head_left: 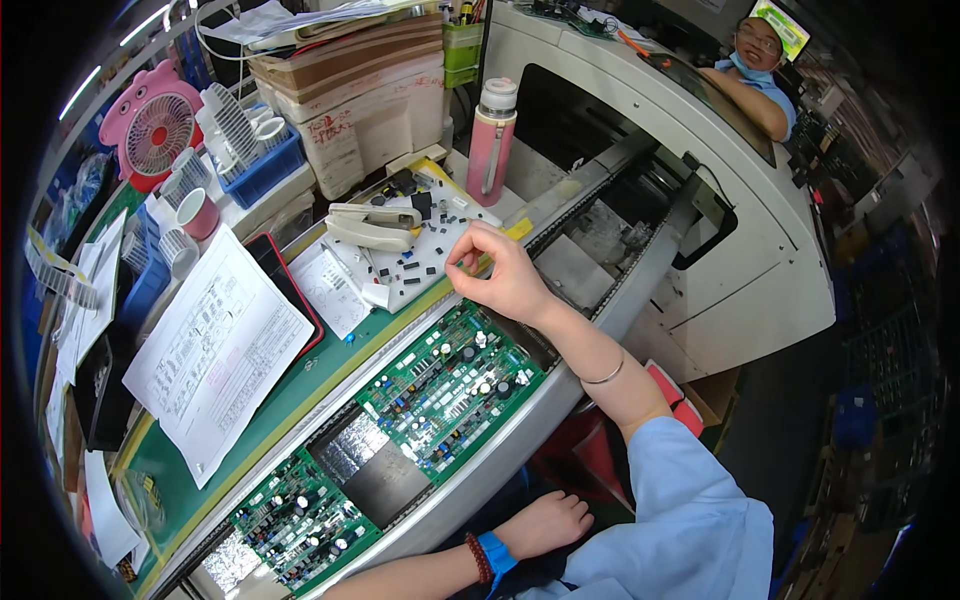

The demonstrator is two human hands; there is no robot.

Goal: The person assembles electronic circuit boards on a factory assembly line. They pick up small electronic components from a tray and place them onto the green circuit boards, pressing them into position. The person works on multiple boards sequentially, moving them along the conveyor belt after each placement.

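My right hand (pixel 503 272) is raised over the near edge of a white board (pixel 395 272) strewn with small black electronic parts. Its thumb and fingertips meet in a pinch; whatever may be between them is too small to make out. Just below it lies a green circuit board (pixel 450 385) filled with components, seated between the rails of a conveyor. A second populated circuit board (pixel 305 525) sits farther left on the same rails. My left hand (pixel 545 525), with a blue wrist strap (pixel 495 553), rests low beside the conveyor, fingers loosely extended and holding nothing.
Behind the parts stand a beige stapler-like tool (pixel 375 226) and a pink bottle (pixel 492 140). Printed sheets (pixel 220 350), a blue tray of cups (pixel 262 170) and a pink fan (pixel 155 125) are at left. A white machine (pixel 740 240) borders the right; another person (pixel 755 75) leans there.
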